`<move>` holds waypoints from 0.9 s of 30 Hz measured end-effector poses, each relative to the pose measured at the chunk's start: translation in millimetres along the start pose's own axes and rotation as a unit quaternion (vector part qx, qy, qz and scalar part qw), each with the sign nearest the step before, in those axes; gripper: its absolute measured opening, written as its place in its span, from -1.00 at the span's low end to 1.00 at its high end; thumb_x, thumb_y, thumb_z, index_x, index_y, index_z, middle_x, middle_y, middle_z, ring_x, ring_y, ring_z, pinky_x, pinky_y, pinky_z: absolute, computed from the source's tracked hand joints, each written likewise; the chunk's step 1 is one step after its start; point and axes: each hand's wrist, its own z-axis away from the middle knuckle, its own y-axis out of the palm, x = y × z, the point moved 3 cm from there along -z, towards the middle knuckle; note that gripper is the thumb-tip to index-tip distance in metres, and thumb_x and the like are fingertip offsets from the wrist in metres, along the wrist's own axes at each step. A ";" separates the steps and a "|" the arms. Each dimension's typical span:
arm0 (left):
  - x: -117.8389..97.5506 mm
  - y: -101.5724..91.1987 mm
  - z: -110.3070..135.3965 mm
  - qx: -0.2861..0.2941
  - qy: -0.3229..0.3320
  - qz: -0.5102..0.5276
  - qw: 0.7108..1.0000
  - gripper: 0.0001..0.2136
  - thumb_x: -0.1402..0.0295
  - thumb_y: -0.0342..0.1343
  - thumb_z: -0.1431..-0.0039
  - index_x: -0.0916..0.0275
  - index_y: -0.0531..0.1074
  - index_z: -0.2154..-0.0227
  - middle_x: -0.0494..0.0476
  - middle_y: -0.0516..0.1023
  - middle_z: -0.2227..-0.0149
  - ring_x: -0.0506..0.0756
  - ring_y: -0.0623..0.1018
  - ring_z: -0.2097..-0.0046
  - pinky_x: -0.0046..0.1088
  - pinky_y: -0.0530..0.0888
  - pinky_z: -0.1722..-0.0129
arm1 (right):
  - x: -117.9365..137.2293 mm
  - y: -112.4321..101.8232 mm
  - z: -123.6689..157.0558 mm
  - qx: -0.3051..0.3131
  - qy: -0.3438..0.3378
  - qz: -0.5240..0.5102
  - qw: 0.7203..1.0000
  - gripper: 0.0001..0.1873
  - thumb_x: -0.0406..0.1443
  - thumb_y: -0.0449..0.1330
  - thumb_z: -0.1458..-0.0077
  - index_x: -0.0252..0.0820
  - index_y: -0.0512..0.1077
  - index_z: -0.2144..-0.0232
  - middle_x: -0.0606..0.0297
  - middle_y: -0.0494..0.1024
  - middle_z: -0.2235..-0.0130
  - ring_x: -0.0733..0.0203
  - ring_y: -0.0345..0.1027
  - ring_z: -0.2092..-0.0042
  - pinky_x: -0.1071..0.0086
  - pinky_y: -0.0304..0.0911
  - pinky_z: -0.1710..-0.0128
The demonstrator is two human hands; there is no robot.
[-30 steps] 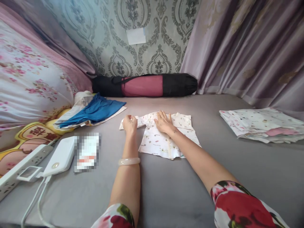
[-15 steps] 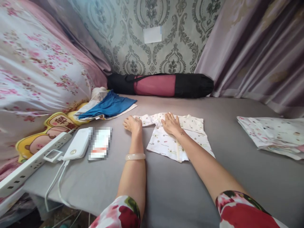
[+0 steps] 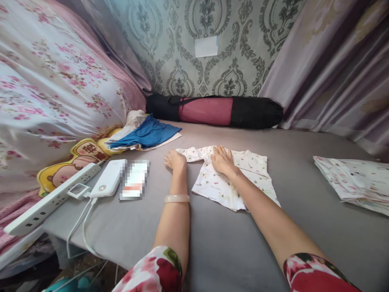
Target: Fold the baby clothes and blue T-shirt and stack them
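Note:
A small white baby shirt (image 3: 212,186) with a tiny coloured print lies spread on the grey surface, one sleeve stretched out to the left. At the end of that sleeve my left hand (image 3: 175,159) is closed on the cuff, its fingertips partly hidden. A pale bangle (image 3: 177,198) circles the left wrist. My right hand (image 3: 223,160) lies flat near the shirt's shoulder and upper chest, fingers stretched out and pressing on the cloth. The right forearm covers part of the shirt's lower right side.
Folded printed clothes (image 3: 355,182) lie far right; a blue garment (image 3: 148,133) tops a pile at left. A phone (image 3: 135,179), white power bank (image 3: 109,178) with cables and power strip (image 3: 57,198) lie left. A black and pink rolled bag (image 3: 206,110) lies along the wall.
The whole view has shifted, so things appear a little farther right. Both hands keep nearly the same places on the shirt, which looks unchanged.

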 end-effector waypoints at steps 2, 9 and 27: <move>-0.4 0.1 0.1 0.010 0.003 0.001 1.000 -0.77 0.43 0.00 -0.19 0.35 0.42 0.13 0.53 0.45 -0.05 0.38 0.39 -0.16 -0.09 0.30 -0.08 | 6.0 -1.1 1.0 0.004 -0.012 -0.006 1.000 -0.39 -0.19 -0.27 -0.34 -0.33 0.00 -0.35 0.06 -0.06 -0.41 0.03 -0.31 -0.42 -0.03 -0.37 -0.35; -3.5 -2.5 -10.3 -0.009 0.040 0.151 0.988 -0.86 0.45 -0.01 -0.17 0.23 0.38 0.23 0.32 0.53 0.14 0.27 0.51 0.00 -0.18 0.39 0.00 | 17.4 0.5 5.9 0.045 -0.012 -0.021 0.999 -0.36 -0.14 -0.30 -0.35 -0.29 -0.03 -0.36 0.07 -0.11 -0.42 0.05 -0.34 -0.42 0.02 -0.40 -0.35; -58.7 -11.7 11.0 0.176 -0.001 0.655 0.735 -0.71 0.30 0.25 0.07 0.28 0.38 0.28 0.03 0.46 0.41 0.03 0.52 0.34 -0.40 0.47 0.25 | 28.7 -2.3 -2.6 0.033 0.024 0.004 0.999 -0.33 -0.05 -0.25 -0.30 -0.26 0.03 -0.34 0.02 -0.02 -0.39 -0.08 -0.20 -0.38 -0.03 -0.27 -0.30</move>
